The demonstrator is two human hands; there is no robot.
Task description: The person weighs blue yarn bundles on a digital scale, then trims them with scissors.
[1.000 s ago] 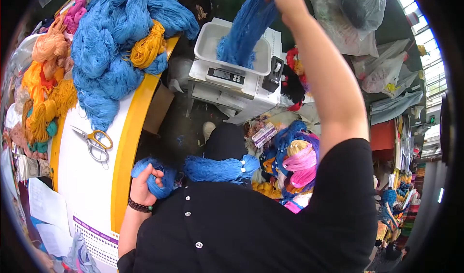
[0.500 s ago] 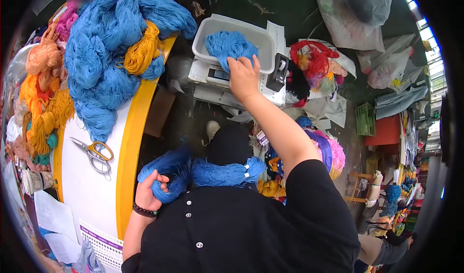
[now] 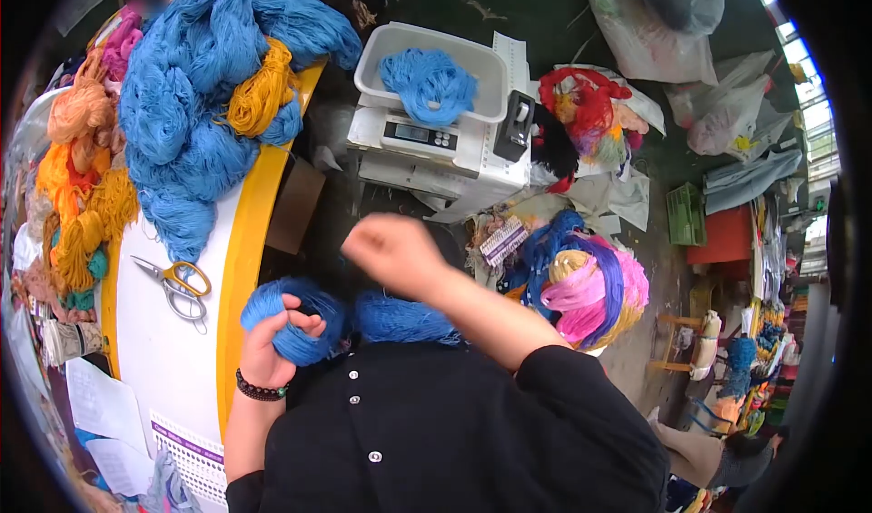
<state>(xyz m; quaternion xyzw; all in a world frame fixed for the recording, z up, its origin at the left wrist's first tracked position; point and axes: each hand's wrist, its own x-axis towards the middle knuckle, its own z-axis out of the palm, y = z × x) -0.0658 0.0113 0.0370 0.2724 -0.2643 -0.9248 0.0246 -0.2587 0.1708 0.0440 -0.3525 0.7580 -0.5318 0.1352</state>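
At the left of my lap, my left hand [image 3: 274,338] has its fingers curled through a blue yarn skein [image 3: 304,336]. Another blue yarn bundle [image 3: 404,320] lies beside it against my black shirt. My right hand [image 3: 391,254] hangs in the air above my lap, between the held skein and the scale; motion smears its fingers, so their grip cannot be made out. A loose heap of lighter blue yarn [image 3: 427,81] rests in the white plastic tray [image 3: 495,99]. That tray sits on a digital scale [image 3: 421,139], whose display and buttons face me.
A yellow-edged white table [image 3: 182,349] on the left bears scissors [image 3: 177,286] and a big pile of blue yarn [image 3: 195,95] with a mustard skein [image 3: 262,90]. Pink and blue skeins [image 3: 590,290] lie right of my lap. Plastic bags [image 3: 649,22] are on the floor.
My right hand has left the yarn in the tray and come back toward my lap, leaving that yarn inside. My left hand has shifted slightly up and left with the skein.
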